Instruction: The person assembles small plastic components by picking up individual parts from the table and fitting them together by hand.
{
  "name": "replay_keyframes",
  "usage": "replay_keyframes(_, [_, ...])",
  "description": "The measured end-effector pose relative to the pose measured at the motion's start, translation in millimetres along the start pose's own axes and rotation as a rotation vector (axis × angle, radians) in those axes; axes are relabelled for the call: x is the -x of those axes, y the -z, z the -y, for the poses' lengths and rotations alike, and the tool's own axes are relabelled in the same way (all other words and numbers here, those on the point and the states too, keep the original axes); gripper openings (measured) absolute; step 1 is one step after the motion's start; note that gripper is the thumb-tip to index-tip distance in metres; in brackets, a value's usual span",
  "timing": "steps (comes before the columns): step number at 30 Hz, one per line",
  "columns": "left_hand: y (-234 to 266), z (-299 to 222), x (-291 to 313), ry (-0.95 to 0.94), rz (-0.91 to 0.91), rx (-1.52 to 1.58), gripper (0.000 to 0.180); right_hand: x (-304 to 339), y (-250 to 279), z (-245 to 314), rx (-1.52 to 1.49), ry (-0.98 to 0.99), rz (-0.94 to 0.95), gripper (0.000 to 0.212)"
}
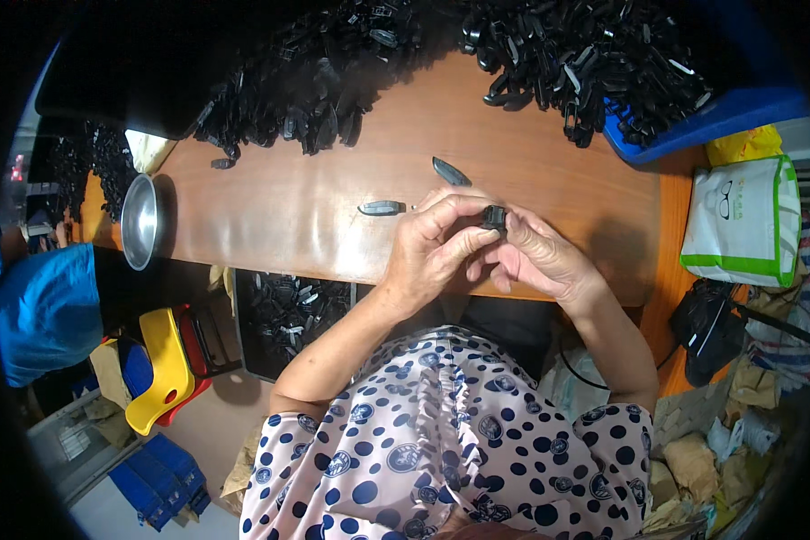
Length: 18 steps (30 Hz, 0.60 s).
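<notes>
Both hands meet over the near edge of the wooden table. Between them is a small black plastic part, whose exact kind I cannot make out. My left hand pinches it between thumb and index finger. From the other side, the thumb and fingertips of my right hand close on the same piece. Just beyond my left hand lie two loose pieces: a dark elongated one and another slim dark one, set at a slant.
Large heaps of black parts cover the table's far side, one heap beside a blue tray. A metal bowl stands at the left edge. A white-green bag is right. Below left are a crate of parts and a yellow chair.
</notes>
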State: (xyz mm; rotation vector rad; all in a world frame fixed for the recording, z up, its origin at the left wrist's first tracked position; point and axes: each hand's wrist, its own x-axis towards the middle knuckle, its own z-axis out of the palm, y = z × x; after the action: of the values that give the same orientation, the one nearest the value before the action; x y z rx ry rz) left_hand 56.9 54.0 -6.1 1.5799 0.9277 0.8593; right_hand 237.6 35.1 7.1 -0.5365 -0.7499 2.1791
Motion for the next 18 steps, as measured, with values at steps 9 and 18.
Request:
replay_keyframes(9, [-20,8,-9,0.194,0.006,0.633,0.018,0,30,-21,0.133,0.022,-0.117,0.047])
replay_keyframes(18, [-8,40,-48,-0.357,-0.188,-0.848,0.025,-31,87,34,1.662,0.216,-0.632,0.027])
